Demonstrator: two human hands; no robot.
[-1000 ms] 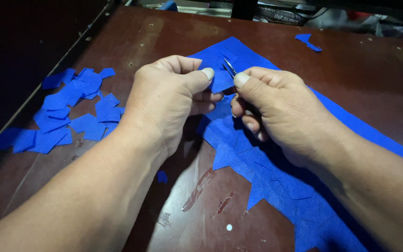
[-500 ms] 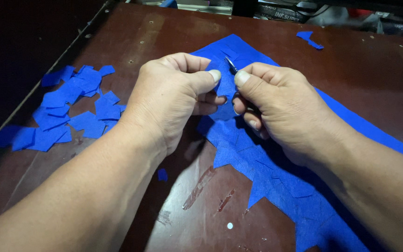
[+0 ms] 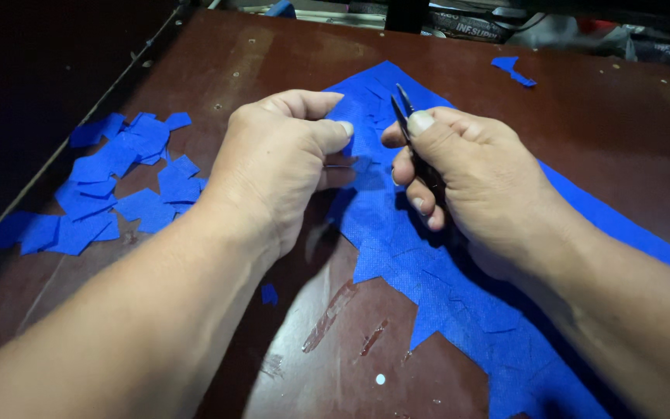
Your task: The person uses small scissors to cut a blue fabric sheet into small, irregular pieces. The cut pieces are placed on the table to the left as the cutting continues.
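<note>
The dark brown desk [image 3: 288, 54] under my hands is scuffed and scratched. A large blue sheet [image 3: 459, 287] lies beneath my right hand [image 3: 467, 174], a heap of cut blue pieces [image 3: 118, 194] left of my left hand [image 3: 281, 163], one scrap [image 3: 512, 68] beyond.

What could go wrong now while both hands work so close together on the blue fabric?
The pointed metal scissors in the right hand stand very near the left hand thumb, so a slip might nick it. The large blue fabric sheet already has jagged cut edges, so pulling could tear it.
</note>
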